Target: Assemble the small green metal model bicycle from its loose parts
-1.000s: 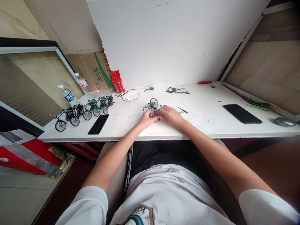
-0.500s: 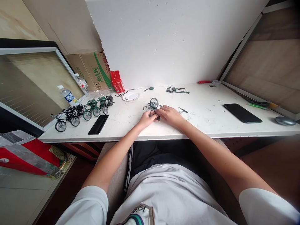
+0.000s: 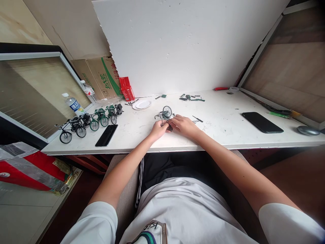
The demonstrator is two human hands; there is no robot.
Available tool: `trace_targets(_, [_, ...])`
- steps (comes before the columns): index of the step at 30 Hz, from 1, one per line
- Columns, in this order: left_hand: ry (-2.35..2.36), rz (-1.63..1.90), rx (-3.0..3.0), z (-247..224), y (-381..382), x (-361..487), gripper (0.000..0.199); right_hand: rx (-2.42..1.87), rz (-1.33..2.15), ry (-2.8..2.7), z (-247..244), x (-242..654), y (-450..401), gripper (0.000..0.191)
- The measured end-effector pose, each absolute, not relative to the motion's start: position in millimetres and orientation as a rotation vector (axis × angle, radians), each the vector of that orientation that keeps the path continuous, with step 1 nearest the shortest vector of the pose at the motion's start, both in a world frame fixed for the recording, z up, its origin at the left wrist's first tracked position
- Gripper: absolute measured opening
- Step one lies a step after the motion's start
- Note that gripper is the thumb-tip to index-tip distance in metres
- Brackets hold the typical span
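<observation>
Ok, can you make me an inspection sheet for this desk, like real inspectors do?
Surface: white tabletop, scuffed, with dark marks.
Job's things: small model bicycle, one wheel raised; green parts lie farther back; model bicycles stand in a row on the left.
Clutter: left phone, right phone, white plates, red box.
Hands: left hand grips the bicycle; right hand touches it, grip partly hidden.
Cables: nothing seen.
Surroundings: white panel behind; cardboard box at back left.
</observation>
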State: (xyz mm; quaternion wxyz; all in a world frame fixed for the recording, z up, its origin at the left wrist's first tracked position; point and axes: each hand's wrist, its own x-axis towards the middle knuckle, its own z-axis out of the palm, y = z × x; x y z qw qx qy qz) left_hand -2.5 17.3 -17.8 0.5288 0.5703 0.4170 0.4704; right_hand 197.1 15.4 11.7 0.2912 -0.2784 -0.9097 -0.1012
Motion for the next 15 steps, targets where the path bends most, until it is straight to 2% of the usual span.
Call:
trace_targets(7, [0.999,1.135,1.375,-17.3,17.5,-3.1,0.015,-0.704,-0.313,-2.442,14.2,197.0,11.5,0.021])
trace_targets(15, [0.961,1.126,1.333,-12.8,15.0,-4.2,0.019,-0.652,-0.337,-2.461,18.5,197.3,6.2,0.030])
